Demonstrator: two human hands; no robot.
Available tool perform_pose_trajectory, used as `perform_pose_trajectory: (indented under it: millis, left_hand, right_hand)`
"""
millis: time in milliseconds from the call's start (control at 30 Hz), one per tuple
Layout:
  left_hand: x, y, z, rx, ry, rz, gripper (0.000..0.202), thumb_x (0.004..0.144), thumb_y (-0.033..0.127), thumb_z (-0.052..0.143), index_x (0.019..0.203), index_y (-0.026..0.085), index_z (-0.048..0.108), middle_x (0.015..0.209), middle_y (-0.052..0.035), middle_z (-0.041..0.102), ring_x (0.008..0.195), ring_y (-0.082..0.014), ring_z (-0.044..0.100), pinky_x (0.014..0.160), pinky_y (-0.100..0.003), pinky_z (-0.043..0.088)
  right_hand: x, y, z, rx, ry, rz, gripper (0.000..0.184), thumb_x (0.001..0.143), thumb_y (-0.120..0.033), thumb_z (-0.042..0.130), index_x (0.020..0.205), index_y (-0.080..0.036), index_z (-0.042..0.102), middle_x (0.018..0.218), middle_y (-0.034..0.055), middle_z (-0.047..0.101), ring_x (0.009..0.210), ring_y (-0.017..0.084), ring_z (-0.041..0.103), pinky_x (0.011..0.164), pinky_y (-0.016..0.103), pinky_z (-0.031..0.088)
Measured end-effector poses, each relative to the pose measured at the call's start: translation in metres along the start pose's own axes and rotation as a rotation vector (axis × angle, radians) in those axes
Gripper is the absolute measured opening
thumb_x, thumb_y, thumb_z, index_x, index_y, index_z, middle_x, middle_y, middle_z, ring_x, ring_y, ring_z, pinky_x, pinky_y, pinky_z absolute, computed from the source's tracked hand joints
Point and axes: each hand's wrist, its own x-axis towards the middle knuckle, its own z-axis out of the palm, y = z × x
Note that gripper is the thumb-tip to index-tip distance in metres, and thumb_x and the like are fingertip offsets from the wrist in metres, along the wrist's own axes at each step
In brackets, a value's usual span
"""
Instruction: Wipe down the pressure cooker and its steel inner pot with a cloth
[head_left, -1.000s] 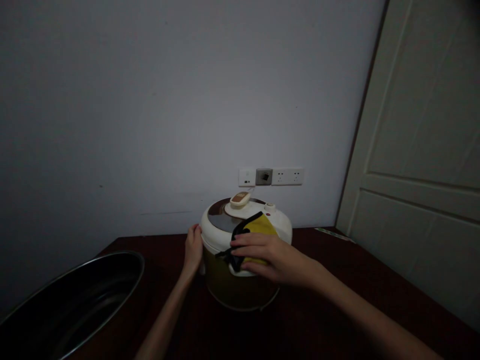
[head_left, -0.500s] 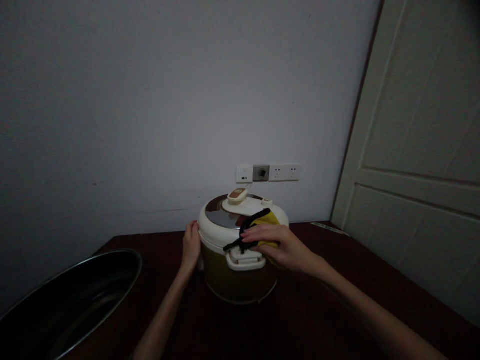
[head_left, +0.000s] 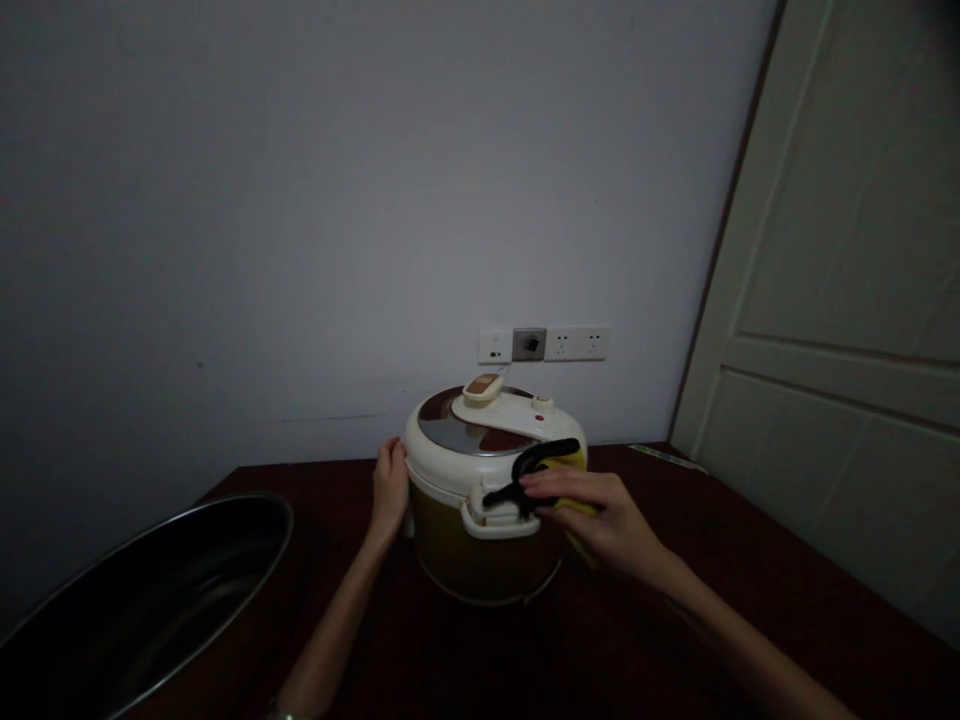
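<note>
An electric pressure cooker (head_left: 465, 560) stands upright on the dark red table, its white lid (head_left: 442, 465) closed. My left hand (head_left: 391, 490) is at the cooker's left side, fingers curled against it just under the lid's rim; part of the grip is hidden. A yellow cloth with black edging (head_left: 551, 460) is pinched in my right hand (head_left: 607, 515). The cloth presses on the front right of the cooker, over the white front handle (head_left: 501, 528), and one black end lies inside that handle.
To the left sits a large dark pot (head_left: 187, 560) with a shiny rim. Wall sockets (head_left: 576, 343) are behind the cooker. A pale panelled door (head_left: 840, 400) rises at the right, and a flat printed strip (head_left: 667, 458) lies along the table's back edge.
My right hand and the cloth have slid right and a little down along the cooker's front, off the lid's edge toward the handle. My left hand stays at the cooker's side.
</note>
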Motion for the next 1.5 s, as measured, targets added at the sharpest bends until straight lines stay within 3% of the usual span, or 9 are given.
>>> perform_pose_trajectory:
  millis: [200, 433, 567, 733, 833, 1067, 1167, 1367, 1500]
  left_hand:
    - [0.001, -0.001, 0.001, 0.001, 0.016, 0.007, 0.034, 0.084, 0.037, 0.038, 0.103, 0.016, 0.056, 0.108, -0.012, 0.063, 0.103, -0.0236, 0.057, 0.092, -0.036, 0.04]
    - [0.001, -0.005, 0.001, -0.023, 0.008, -0.017, 0.038, 0.085, 0.041, 0.038, 0.109, 0.016, 0.054, 0.109, -0.0106, 0.062, 0.101, -0.0209, 0.057, 0.089, -0.032, 0.043]
    - [0.002, -0.007, 0.001, -0.028, 0.004, -0.001, 0.038, 0.085, 0.042, 0.038, 0.109, 0.017, 0.054, 0.107, -0.0094, 0.063, 0.1, -0.0204, 0.057, 0.089, -0.032, 0.043]
    - [0.004, -0.012, 0.003, -0.035, 0.006, 0.015, 0.037, 0.085, 0.042, 0.038, 0.108, 0.017, 0.055, 0.107, -0.0098, 0.062, 0.103, -0.0217, 0.056, 0.091, -0.035, 0.041]
    - [0.004, -0.015, 0.004, -0.068, 0.015, 0.015, 0.036, 0.085, 0.041, 0.039, 0.107, 0.017, 0.055, 0.107, -0.0098, 0.063, 0.101, -0.0216, 0.057, 0.09, -0.035, 0.042]
    - [0.003, -0.01, 0.003, -0.078, 0.022, -0.002, 0.033, 0.084, 0.038, 0.04, 0.105, 0.018, 0.055, 0.104, -0.0085, 0.063, 0.099, -0.0205, 0.058, 0.089, -0.034, 0.043]
    - [0.002, -0.005, 0.002, -0.054, 0.021, -0.012, 0.032, 0.083, 0.037, 0.04, 0.104, 0.017, 0.055, 0.105, -0.0093, 0.062, 0.1, -0.0217, 0.057, 0.09, -0.035, 0.042]
    - [0.004, -0.006, 0.003, -0.034, 0.035, -0.001, 0.033, 0.082, 0.039, 0.04, 0.103, 0.018, 0.055, 0.106, -0.01, 0.062, 0.103, -0.0228, 0.055, 0.094, -0.037, 0.04]
    - [0.004, -0.008, 0.003, -0.022, 0.042, 0.012, 0.034, 0.082, 0.04, 0.04, 0.102, 0.018, 0.055, 0.107, -0.0104, 0.061, 0.103, -0.0233, 0.055, 0.093, -0.038, 0.04]
  right_hand:
    - [0.014, -0.018, 0.004, -0.193, -0.21, -0.288, 0.03, 0.088, -0.008, 0.046, 0.113, -0.015, 0.06, 0.11, 0.0109, 0.066, 0.106, 0.015, 0.06, 0.09, 0.032, 0.052]
    - [0.048, -0.038, 0.047, -0.467, -0.478, -0.406, 0.024, 0.088, -0.011, 0.046, 0.105, -0.012, 0.062, 0.1, 0.0115, 0.068, 0.098, 0.019, 0.062, 0.086, 0.033, 0.051]
    - [0.035, -0.035, 0.05, -0.49, -0.388, -0.409, 0.024, 0.093, -0.015, 0.042, 0.106, -0.014, 0.062, 0.104, 0.0101, 0.068, 0.103, 0.017, 0.06, 0.089, 0.031, 0.049]
    - [-0.004, -0.026, 0.027, -0.454, -0.177, -0.407, 0.028, 0.092, -0.013, 0.041, 0.115, -0.013, 0.058, 0.113, 0.0098, 0.065, 0.11, 0.018, 0.057, 0.091, 0.032, 0.049]
    - [-0.01, -0.027, 0.021, -0.467, -0.093, -0.404, 0.029, 0.092, -0.011, 0.04, 0.113, -0.013, 0.059, 0.109, 0.0105, 0.067, 0.107, 0.018, 0.059, 0.087, 0.031, 0.051]
    - [0.033, -0.042, 0.065, -0.665, -0.173, -0.408, 0.024, 0.092, -0.015, 0.042, 0.092, -0.013, 0.066, 0.088, 0.0086, 0.071, 0.082, 0.018, 0.066, 0.073, 0.03, 0.055]
    - [0.034, -0.04, 0.076, -0.718, -0.105, -0.427, 0.024, 0.09, -0.012, 0.043, 0.09, -0.012, 0.067, 0.087, 0.0089, 0.071, 0.083, 0.02, 0.067, 0.072, 0.032, 0.056]
    - [-0.031, -0.005, 0.042, -0.596, -0.01, -0.53, 0.027, 0.09, -0.01, 0.045, 0.11, -0.013, 0.063, 0.111, 0.0071, 0.068, 0.116, 0.017, 0.054, 0.093, 0.028, 0.049]
    - [-0.068, 0.034, 0.014, -0.53, 0.128, -0.378, 0.043, 0.086, -0.003, 0.046, 0.127, -0.014, 0.053, 0.12, 0.0123, 0.062, 0.119, 0.02, 0.052, 0.093, 0.033, 0.05]
